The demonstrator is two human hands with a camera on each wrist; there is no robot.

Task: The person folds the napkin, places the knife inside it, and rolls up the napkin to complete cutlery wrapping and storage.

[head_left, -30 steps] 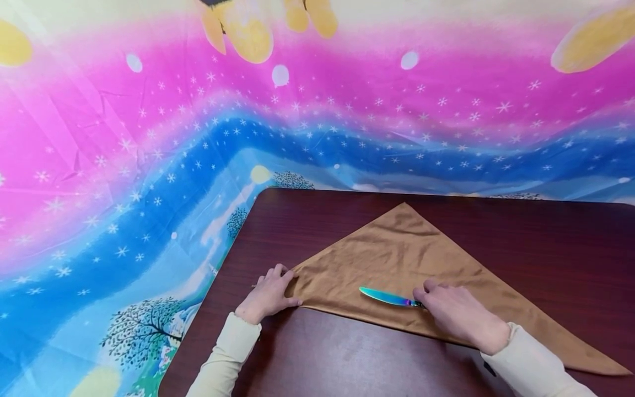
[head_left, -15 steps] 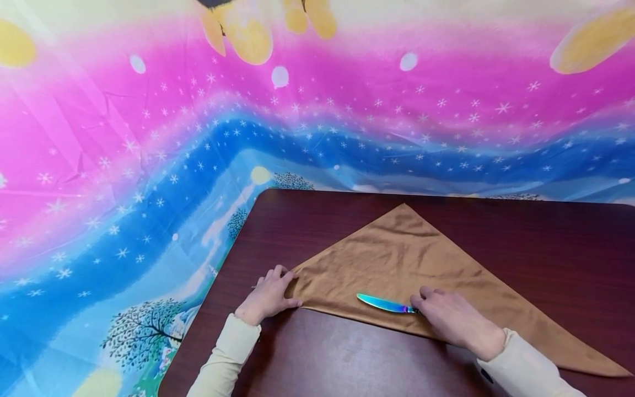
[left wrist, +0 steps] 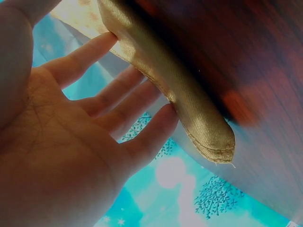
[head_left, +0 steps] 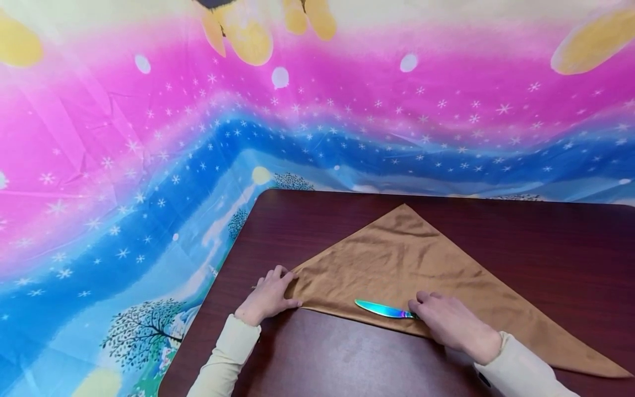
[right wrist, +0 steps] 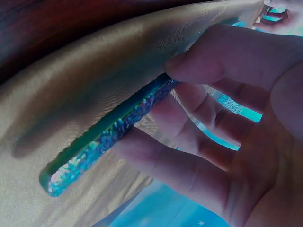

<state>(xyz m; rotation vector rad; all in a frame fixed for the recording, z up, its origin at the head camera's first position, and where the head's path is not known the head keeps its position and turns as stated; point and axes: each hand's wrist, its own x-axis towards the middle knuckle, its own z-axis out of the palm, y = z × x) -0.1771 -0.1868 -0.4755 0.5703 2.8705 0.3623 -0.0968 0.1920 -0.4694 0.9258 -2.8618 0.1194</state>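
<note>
A golden-brown cloth napkin [head_left: 377,259], folded into a triangle, lies on the table with its point toward the back. My left hand [head_left: 266,298] rests at its left corner; in the left wrist view the spread fingers [left wrist: 142,137] touch the cloth's folded edge [left wrist: 189,104]. My right hand [head_left: 453,324] pinches the handle of a rainbow-coloured table knife [head_left: 382,309]. Its blade points left and lies over the cloth near the front edge. The right wrist view shows the knife's textured handle [right wrist: 94,149] between thumb and fingers.
The dark reddish-brown table [head_left: 545,237] reaches back to a backdrop cloth [head_left: 337,110] printed in pink and blue with snowflakes. The table's left edge runs beside my left hand.
The right hand has brought the knife slightly toward the front and left, nearer the napkin's front edge. My left hand stays where it was.
</note>
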